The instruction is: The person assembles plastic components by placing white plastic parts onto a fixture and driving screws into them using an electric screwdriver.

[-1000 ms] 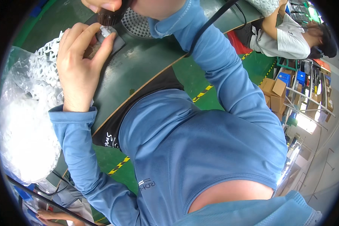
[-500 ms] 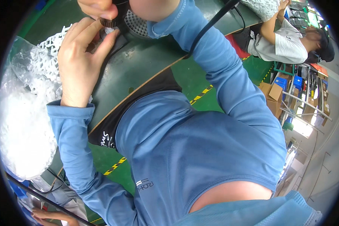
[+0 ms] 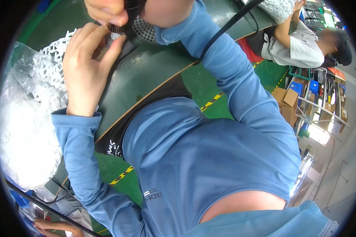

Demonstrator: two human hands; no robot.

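At the upper left of the head view, my left hand (image 3: pixel 85 65) is closed, thumb and fingers around a small pale piece (image 3: pixel 115 36). My right hand (image 3: pixel 106 11) comes over from the top, its fingers closed on a dark tool with a ribbed, brush-like end (image 3: pixel 116 28). That end meets the pale piece between the fingertips of my left hand. The tool's upper part is mostly hidden by my right hand and the picture's edge. Beside my right wrist lies a round grey plate with a studded surface (image 3: pixel 143 31).
A clear bag of white lattice-like plastic parts (image 3: pixel 31 130) lies left of my left forearm on the green table (image 3: pixel 136 75). A black cable (image 3: pixel 225 25) crosses my right sleeve. Another person in a grey shirt (image 3: pixel 304 49) sits at the upper right; another's hands (image 3: pixel 47 225) show lower left.
Both hands have shifted slightly right and down together, with the dark tool and the pale piece still in them. My grip looks the same.
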